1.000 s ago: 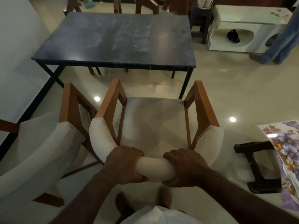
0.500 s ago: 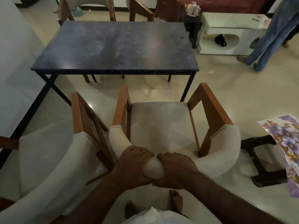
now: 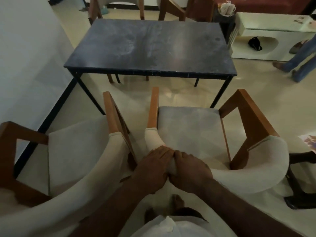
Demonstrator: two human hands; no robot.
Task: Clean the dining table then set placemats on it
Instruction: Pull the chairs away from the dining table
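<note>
Meanwhile, both hands are on furniture rather than cloth: the left hand point(image 3: 153, 170) and right hand point(image 3: 189, 168), side by side and touching, curl over the padded back of a chair point(image 3: 189, 127) standing clear of the near edge of the dark worktop point(image 3: 150, 47). The worktop lies bare, its surface showing pale smears, so wiping looks unfinished, perhaps not begun. No placemats sit on it; a patterned sheet point(image 3: 308, 142) beyond its near right corner may be one, though that cannot be confirmed.
</note>
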